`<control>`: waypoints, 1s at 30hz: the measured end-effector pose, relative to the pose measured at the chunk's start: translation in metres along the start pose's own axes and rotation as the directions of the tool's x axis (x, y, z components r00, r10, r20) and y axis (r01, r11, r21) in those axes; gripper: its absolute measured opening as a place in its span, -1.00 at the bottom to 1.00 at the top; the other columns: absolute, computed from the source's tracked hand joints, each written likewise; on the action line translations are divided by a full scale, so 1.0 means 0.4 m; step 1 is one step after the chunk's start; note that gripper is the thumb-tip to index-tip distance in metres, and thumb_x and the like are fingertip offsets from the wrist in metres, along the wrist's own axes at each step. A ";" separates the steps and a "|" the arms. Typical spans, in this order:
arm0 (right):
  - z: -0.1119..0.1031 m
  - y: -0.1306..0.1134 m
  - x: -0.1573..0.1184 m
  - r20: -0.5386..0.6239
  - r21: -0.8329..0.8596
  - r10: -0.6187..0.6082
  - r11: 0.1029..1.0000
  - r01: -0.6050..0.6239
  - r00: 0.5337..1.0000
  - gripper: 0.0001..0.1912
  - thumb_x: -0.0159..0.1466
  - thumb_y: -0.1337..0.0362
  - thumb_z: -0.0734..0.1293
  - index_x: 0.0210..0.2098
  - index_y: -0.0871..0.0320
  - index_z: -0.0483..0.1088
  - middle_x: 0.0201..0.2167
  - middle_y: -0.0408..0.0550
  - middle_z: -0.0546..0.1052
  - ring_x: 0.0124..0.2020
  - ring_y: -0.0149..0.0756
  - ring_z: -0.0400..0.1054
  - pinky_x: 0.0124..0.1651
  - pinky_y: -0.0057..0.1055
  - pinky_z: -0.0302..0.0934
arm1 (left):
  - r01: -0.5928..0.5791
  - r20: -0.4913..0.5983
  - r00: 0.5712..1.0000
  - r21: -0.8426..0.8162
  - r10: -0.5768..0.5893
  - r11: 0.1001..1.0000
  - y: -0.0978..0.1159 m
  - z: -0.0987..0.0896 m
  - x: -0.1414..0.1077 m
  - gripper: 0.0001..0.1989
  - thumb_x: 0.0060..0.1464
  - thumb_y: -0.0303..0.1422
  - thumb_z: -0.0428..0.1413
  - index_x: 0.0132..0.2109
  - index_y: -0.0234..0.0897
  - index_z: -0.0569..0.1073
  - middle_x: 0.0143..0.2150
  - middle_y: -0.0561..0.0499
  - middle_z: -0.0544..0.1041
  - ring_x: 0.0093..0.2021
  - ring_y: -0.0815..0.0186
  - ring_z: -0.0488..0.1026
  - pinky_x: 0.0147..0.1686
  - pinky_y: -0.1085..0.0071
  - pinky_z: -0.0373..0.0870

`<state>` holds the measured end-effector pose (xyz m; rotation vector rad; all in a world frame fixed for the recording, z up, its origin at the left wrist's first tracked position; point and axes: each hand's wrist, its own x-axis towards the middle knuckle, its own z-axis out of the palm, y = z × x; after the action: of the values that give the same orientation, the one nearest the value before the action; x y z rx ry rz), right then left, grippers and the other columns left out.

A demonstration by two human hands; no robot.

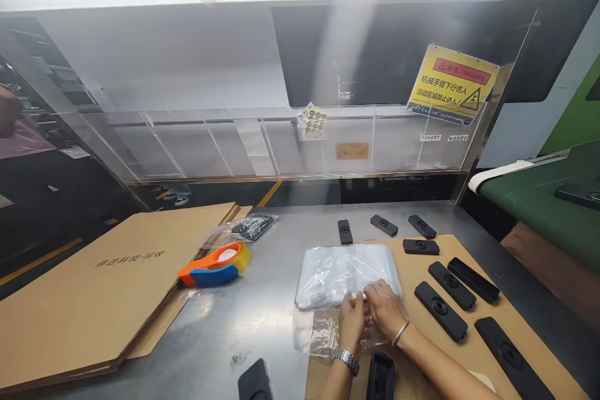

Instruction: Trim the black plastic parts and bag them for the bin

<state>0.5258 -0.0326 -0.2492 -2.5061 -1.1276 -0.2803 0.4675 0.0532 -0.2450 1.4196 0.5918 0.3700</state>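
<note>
Over the near edge of a flat pile of clear plastic bags (347, 272), my two hands are together, almost touching at the fingertips. My left hand (354, 319), with a metal watch (347, 360) at the wrist, pinches the thin film of a clear bag (323, 334) between thumb and fingers; my right hand (384, 309), with a pale bracelet (400, 332) at the wrist, grips the same film just beside it. The bag spreads out crinkled below the pile, partly over a brown cardboard sheet (520, 331) and partly over the metal table (276, 319). Just below my hands lies a hollow black case (380, 378), open side up. To my right, more black parts (440, 310) lie apart on the cardboard, most showing a round mark, and a long open black tray (473, 279) sits among them. Beyond the pile, three small black pieces (345, 231) rest on bare metal, and another black part (255, 381) lies near the table's close edge on my left. Farther left are an orange and blue tape dispenser (213, 267), a clear packet with dark contents (254, 225) and stacked cardboard (94, 281). A yellow warning sign (454, 84) hangs ahead on the right, near a green conveyor (544, 190).
</note>
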 end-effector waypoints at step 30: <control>-0.089 -0.043 -0.204 0.323 0.753 0.506 0.375 -0.541 0.800 -0.62 0.06 -0.06 0.15 -0.55 0.15 0.20 -0.70 -0.17 0.32 -0.68 -0.41 0.17 -0.64 -0.50 0.00 | 0.312 0.202 0.949 -0.499 -0.242 0.809 -0.007 -0.166 -0.192 -0.68 -0.18 -0.18 0.24 -0.32 -0.34 0.48 -0.39 -0.07 0.54 -0.40 0.31 0.46 -0.51 0.53 0.32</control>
<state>0.4582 -0.0923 -0.2392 -1.8150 -0.2335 0.4161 0.3665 0.0625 -0.2383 0.8027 0.5305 0.1801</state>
